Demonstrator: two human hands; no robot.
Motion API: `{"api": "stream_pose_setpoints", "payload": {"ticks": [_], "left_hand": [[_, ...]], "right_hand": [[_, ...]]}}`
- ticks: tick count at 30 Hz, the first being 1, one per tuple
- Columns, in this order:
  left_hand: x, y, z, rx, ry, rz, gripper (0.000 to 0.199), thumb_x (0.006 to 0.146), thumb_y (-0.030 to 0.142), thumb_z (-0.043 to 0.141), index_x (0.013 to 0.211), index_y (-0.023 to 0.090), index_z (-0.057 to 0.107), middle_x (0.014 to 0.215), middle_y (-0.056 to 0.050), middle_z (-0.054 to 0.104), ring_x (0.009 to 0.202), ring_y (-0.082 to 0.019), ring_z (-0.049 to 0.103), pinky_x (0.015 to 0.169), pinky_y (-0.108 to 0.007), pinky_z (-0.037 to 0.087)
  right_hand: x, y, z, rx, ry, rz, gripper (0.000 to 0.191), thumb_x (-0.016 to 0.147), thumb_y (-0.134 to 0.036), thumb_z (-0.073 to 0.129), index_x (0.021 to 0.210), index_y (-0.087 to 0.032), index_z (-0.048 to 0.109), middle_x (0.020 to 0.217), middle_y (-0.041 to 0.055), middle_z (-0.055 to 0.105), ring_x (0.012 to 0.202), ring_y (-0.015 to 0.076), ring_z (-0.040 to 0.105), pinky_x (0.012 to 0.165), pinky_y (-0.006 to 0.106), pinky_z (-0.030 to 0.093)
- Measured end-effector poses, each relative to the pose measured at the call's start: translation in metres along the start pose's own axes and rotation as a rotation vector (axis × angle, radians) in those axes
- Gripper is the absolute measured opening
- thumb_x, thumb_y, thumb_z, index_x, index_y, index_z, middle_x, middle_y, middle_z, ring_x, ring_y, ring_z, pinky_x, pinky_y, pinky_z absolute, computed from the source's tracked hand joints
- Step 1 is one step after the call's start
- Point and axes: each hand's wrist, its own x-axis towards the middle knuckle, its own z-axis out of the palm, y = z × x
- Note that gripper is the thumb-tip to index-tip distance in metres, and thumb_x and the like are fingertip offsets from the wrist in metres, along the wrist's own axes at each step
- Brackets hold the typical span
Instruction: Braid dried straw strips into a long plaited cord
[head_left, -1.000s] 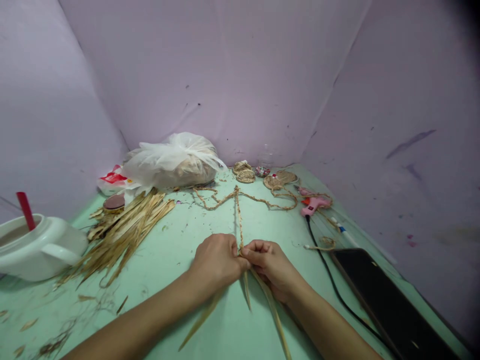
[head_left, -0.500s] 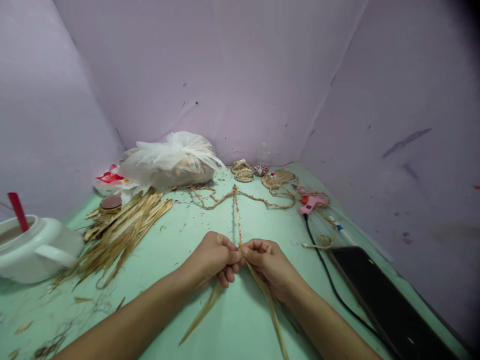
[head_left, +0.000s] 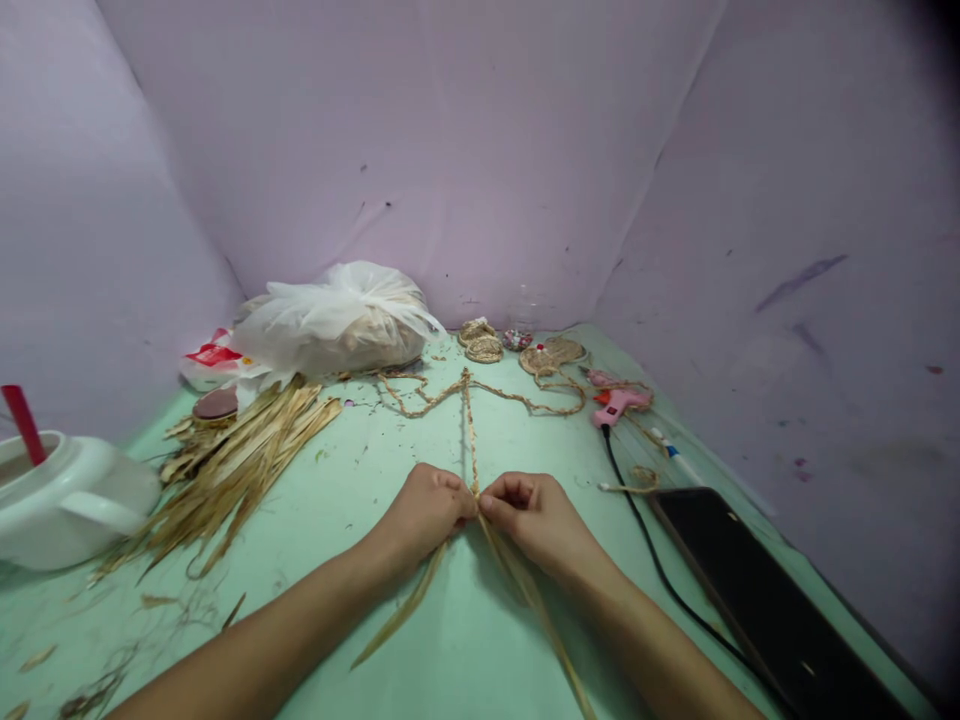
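Lower centre of the frame: left hand [head_left: 429,510] and right hand [head_left: 536,515] meet at the near end of a braided cord [head_left: 472,435], fingers of each pinching its pale strands [head_left: 517,575]. Cord runs up the green counter [head_left: 405,460] toward frame centre. Pink glue gun [head_left: 621,400] right of centre; dry fibre bundle [head_left: 247,450] at left.

Soft, dim light is casting a faint shadow [head_left: 501,575] beside the right hand [head_left: 544,520]; further right, a black device [head_left: 765,600] is catching small glints (the upper corner [head_left: 941,35] is darkening).
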Motion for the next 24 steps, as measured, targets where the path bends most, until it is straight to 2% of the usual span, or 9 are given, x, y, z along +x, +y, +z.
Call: {"api": "stream_pose_setpoints", "payload": {"ticks": [5, 11, 14, 16, 19, 22, 24], "left_hand": [[-0.001, -0.002, 0.004, -0.020, 0.033, -0.030, 0.010, 0.053, 0.012, 0.046, 0.043, 0.014, 0.044, 0.031, 0.007, 0.031, 0.028, -0.002, 0.020, 0.032, -0.018, 0.012], [-0.004, -0.005, 0.007, -0.135, 0.014, -0.077, 0.008, 0.052, 0.013, 0.044, 0.045, 0.016, 0.045, 0.031, 0.007, 0.030, 0.026, -0.004, 0.017, 0.030, -0.021, 0.009], [-0.004, -0.007, 0.007, -0.113, 0.010, -0.059, 0.008, 0.051, 0.012, 0.044, 0.045, 0.014, 0.048, 0.031, 0.006, 0.031, 0.028, -0.003, 0.019, 0.031, -0.020, 0.010], [-0.004, -0.007, 0.006, -0.075, 0.008, -0.031, 0.007, 0.049, 0.009, 0.045, 0.044, 0.013, 0.049, 0.032, 0.006, 0.034, 0.031, -0.003, 0.024, 0.034, -0.019, 0.014], [-0.004, -0.005, 0.000, -0.041, -0.012, 0.009, 0.006, 0.049, 0.010, 0.048, 0.044, 0.013, 0.047, 0.035, 0.005, 0.037, 0.035, -0.004, 0.028, 0.037, -0.018, 0.019], [-0.007, -0.001, -0.008, -0.025, -0.061, -0.003, 0.008, 0.052, 0.015, 0.050, 0.045, 0.014, 0.046, 0.033, 0.006, 0.033, 0.034, -0.004, 0.025, 0.037, -0.018, 0.017], [-0.008, 0.001, -0.011, -0.026, -0.099, -0.004, 0.009, 0.053, 0.017, 0.050, 0.046, 0.014, 0.046, 0.033, 0.007, 0.030, 0.033, -0.003, 0.022, 0.037, -0.018, 0.015]], "right_hand": [[-0.012, -0.008, -0.003, -0.302, 0.030, 0.017, 0.012, 0.061, -0.024, 0.052, 0.053, -0.015, 0.056, 0.049, 0.0012, 0.052, 0.044, 0.0090, 0.040, 0.043, 0.022, 0.025], [-0.033, -0.012, 0.016, -0.652, 0.080, -0.251, 0.016, 0.066, -0.019, 0.047, 0.053, -0.017, 0.056, 0.048, 0.0042, 0.054, 0.043, 0.0107, 0.039, 0.046, 0.025, 0.020], [-0.037, -0.009, 0.021, -0.728, 0.041, -0.339, 0.018, 0.069, -0.017, 0.043, 0.063, -0.017, 0.061, 0.059, 0.0070, 0.061, 0.048, 0.0123, 0.045, 0.047, 0.026, 0.021], [-0.037, -0.009, 0.019, -0.739, -0.003, -0.348, 0.018, 0.069, -0.018, 0.044, 0.065, -0.017, 0.062, 0.060, 0.0065, 0.061, 0.048, 0.0123, 0.045, 0.048, 0.026, 0.021], [-0.032, -0.011, 0.008, -0.609, -0.047, -0.267, 0.019, 0.068, -0.027, 0.051, 0.054, -0.017, 0.059, 0.049, 0.0023, 0.055, 0.044, 0.0103, 0.040, 0.046, 0.025, 0.021], [-0.022, -0.015, -0.003, -0.255, 0.067, -0.139, 0.023, 0.068, -0.036, 0.054, 0.057, -0.016, 0.059, 0.052, 0.0011, 0.055, 0.049, 0.0105, 0.044, 0.048, 0.023, 0.028], [-0.016, -0.017, -0.003, 0.036, 0.058, -0.036, 0.021, 0.066, -0.036, 0.055, 0.065, -0.015, 0.060, 0.060, 0.0019, 0.057, 0.054, 0.0109, 0.048, 0.053, 0.023, 0.034]]}}
